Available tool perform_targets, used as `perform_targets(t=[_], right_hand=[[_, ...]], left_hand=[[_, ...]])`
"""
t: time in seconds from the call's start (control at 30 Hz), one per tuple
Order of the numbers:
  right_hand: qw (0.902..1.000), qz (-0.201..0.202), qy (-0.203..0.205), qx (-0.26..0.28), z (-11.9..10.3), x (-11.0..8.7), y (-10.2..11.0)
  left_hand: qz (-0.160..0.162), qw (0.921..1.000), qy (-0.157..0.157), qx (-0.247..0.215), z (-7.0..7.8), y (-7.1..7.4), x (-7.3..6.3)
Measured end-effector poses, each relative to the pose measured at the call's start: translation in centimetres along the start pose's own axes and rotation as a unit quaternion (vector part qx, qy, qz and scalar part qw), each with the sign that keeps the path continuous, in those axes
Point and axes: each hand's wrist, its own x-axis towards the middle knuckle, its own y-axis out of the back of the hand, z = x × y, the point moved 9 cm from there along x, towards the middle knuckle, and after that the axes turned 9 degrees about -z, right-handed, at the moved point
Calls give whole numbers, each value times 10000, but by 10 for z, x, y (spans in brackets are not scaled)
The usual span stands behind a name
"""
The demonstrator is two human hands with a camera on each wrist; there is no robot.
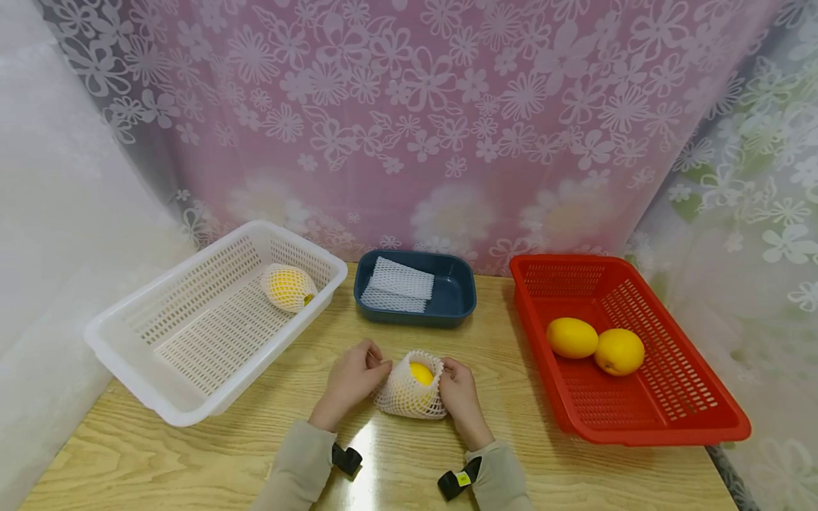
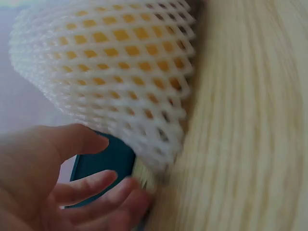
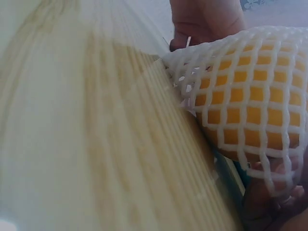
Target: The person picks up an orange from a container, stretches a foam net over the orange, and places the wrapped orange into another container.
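Note:
A yellow oval fruit [image 1: 421,373] sits inside a white foam net sleeve [image 1: 409,403] on the table in front of me. Its bare top shows through the sleeve's open mouth, which faces up. My right hand [image 1: 461,394] pinches the sleeve at the right side of the mouth. At the left side, my left hand [image 1: 355,375] is close to the net. In the left wrist view its thumb and fingers are apart and relaxed, beside the gathered tail of the sleeve [image 2: 161,154]. The right fingertips are partly hidden behind the mesh in the right wrist view.
A white basket [image 1: 153,397] on the left holds one netted yellow fruit [image 1: 287,287]. Flat foam nets [image 1: 399,284] lie in a dark blue tray [image 1: 454,287] at the back. On the right, a red basket [image 1: 645,433] holds two bare yellow fruits [image 1: 571,338]. A floral curtain hangs behind.

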Motion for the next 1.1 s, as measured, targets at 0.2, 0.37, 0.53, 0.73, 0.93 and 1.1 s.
perform_targets(t=[0.2, 0.37, 0.53, 0.73, 0.93, 1.1], right_hand=[[10000, -11, 42, -60, 1, 2, 1], [9998, 32, 115, -134, 0, 3, 1], [9985, 166, 372, -360, -4, 2, 2], [9929, 449, 593, -926, -6, 1, 6], [9907, 532, 701, -1034, -5, 1, 7], [9918, 525, 650, -966, -4, 0, 5]], left_hand=[[-84, 9888, -1094, -1008, 21, 1, 1], [-1881, 9462, -2020, -1686, 38, -33, -4], [-2683, 9279, -1887, -1771, 35, -54, -9], [-2496, 9425, -1450, -1683, 24, -59, -7], [-2540, 9364, -1595, -1821, 18, -63, -6], [-2490, 9375, -1642, -1791, 12, -64, -5]])
